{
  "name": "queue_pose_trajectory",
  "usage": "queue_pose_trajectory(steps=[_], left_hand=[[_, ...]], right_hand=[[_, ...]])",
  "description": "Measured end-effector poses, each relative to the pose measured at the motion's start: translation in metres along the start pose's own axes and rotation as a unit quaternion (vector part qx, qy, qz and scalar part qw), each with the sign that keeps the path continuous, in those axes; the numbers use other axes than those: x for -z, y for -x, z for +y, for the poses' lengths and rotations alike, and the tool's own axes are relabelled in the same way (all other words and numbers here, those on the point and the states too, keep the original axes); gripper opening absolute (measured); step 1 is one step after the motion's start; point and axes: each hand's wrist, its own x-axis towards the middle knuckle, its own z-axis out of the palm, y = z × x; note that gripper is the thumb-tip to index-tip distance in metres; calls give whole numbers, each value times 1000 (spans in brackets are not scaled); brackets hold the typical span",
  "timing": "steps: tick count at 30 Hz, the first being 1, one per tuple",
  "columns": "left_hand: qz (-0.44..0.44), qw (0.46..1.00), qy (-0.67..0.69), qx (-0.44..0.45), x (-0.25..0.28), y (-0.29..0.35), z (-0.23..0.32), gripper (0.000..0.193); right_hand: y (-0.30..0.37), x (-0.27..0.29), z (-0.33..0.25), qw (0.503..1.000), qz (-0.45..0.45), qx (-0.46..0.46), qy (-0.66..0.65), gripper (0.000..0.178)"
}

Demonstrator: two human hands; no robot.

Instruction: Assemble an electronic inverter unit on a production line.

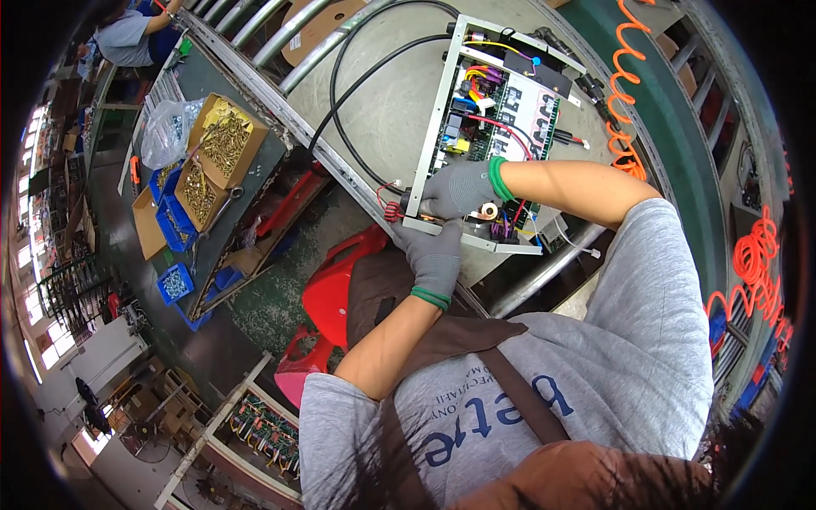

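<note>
An open metal chassis (pixel 435 119), packed with circuit boards, lies on the round-edged grey work surface (pixel 374 93) ahead of me. My right hand (pixel 459 189), in a grey glove with a green cuff, reaches inside its near left corner with fingers bent together. Just outside the near end panel, my left hand (pixel 432 255), gloved alike, curls its fingers against the panel's edge. The fingertips of both hands are hidden, and whatever they pinch cannot be made out. A coiled red wire (pixel 393 211) sticks out beside my left hand. A copper-coloured ring part (pixel 488 211) sits beside my right wrist.
Black cables (pixel 336 110) loop left of the chassis. A side bench holds a cardboard box of brass-coloured screws (pixel 225 140) and blue bins (pixel 174 283). Red stools (pixel 340 285) stand below. An orange coiled hose (pixel 625 76) hangs at right. Another person (pixel 123 38) works far left.
</note>
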Motion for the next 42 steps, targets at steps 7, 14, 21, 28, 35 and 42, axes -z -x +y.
queue_pose_trajectory(steps=[7, 14, 21, 28, 35, 42], left_hand=[[-30, 999, -26, 23, 4, -3, 6, 111], [19, 998, 35, -49, -5, -4, 3, 97], [25, 998, 8, -63, -5, -11, -18, 89], [-19, 988, 119, -95, 1, -21, -11, 86], [-52, 996, 23, -69, 9, -36, 13, 84], [1, 999, -12, -46, 19, -32, 21, 85]], right_hand=[[5, -5, 10, 994, 55, 76, 61, 34], [6, 2, -4, 998, 51, 11, 27, 42], [-1, -11, -12, 996, 62, -32, 59, 40], [110, 33, 81, 762, 516, 108, -378, 27], [154, 67, 333, 649, 697, -189, -239, 57], [137, 79, 314, 807, 404, -430, -23, 55]])
